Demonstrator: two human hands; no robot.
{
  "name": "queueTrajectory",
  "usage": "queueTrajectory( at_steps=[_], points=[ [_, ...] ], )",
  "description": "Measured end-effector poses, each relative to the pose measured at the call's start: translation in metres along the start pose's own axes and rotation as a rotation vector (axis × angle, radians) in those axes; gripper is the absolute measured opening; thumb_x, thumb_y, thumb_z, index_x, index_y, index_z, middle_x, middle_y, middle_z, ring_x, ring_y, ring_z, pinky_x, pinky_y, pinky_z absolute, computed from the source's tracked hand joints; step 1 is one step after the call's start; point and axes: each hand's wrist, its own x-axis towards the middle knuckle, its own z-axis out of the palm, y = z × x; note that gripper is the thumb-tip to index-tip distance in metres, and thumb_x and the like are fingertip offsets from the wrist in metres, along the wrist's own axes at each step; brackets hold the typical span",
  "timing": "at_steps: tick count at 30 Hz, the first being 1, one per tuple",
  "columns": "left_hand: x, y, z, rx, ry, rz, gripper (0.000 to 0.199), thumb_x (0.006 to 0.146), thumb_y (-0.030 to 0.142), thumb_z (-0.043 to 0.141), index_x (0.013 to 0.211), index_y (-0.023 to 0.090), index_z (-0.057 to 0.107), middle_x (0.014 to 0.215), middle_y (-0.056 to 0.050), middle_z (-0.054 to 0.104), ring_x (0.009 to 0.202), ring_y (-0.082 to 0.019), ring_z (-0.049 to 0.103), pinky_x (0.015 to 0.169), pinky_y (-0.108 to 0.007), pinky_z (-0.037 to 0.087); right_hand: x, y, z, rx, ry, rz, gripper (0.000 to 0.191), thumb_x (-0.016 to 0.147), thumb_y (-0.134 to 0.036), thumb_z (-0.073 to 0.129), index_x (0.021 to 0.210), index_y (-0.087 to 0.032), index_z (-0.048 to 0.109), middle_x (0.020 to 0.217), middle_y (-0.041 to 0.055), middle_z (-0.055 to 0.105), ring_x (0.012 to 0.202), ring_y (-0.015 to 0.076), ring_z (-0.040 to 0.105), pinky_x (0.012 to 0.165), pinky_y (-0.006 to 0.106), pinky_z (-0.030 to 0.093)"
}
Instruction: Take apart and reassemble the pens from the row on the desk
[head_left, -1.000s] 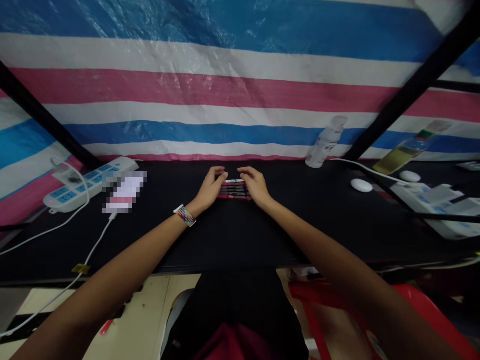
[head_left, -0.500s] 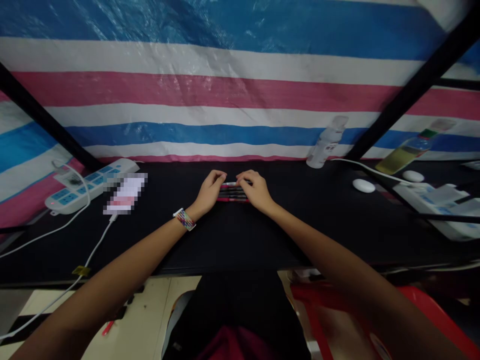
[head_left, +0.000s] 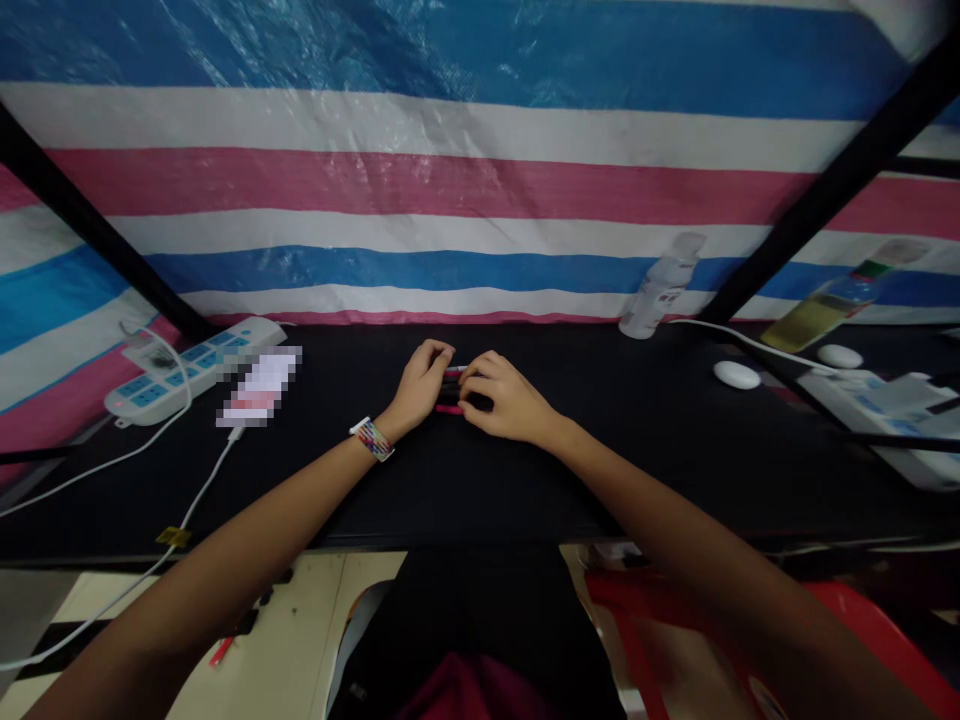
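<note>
A row of slim pens (head_left: pixel 450 409), dark with pink and white parts, lies side by side on the black table (head_left: pixel 465 480). My left hand (head_left: pixel 417 386), with a colourful woven band at the wrist, is curled round their left ends, thumb and fingers closed against them. Over the right part of the row, my right hand (head_left: pixel 510 402) bends with its fingers and thumb closing across the pens from the far and near sides. Both hands hide most of the pens, so only a short middle stretch shows.
At left lie a white power strip (head_left: pixel 146 395) and a phone (head_left: pixel 262 385) on a white cable. To the right stand a clear bottle (head_left: pixel 660 290) and a bottle of yellowish liquid (head_left: pixel 814 312), near a white oval object (head_left: pixel 736 375) and another power strip (head_left: pixel 885 410). Striped sheeting hangs behind.
My right hand has shifted slightly left and nearer to me, its fingers now spanning the pens and covering more of them. My left hand stays at their left ends. The view has shifted slightly.
</note>
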Motion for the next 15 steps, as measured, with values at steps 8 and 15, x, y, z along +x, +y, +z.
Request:
queueTrajectory(
  at_steps=[8, 15],
  points=[
    [-0.005, 0.013, -0.006, 0.189, -0.010, 0.189, 0.018, 0.108, 0.028, 0.051, 0.108, 0.023, 0.069, 0.114, -0.009, 0.074, 0.116, -0.028, 0.066, 0.110, -0.047, 0.049, -0.002, 0.001, 0.000, 0.035, -0.164, -0.055, 0.009, 0.094, -0.026, 0.079, 0.086, -0.024, 0.075, 0.087, 0.0033, 0.073, 0.086, 0.0227, 0.065, 0.085, 0.038, 0.053],
    [-0.009, 0.029, -0.017, 0.241, -0.222, 0.334, 0.030, 0.111, 0.039, 0.054, 0.099, 0.024, 0.076, 0.102, -0.007, 0.079, 0.101, -0.028, 0.067, 0.100, -0.046, 0.049, -0.002, 0.010, -0.004, 0.122, 0.045, 0.114, 0.014, 0.102, -0.025, 0.066, 0.093, -0.022, 0.076, 0.091, 0.0040, 0.070, 0.078, 0.0184, 0.066, 0.075, 0.033, 0.053]
  ],
)
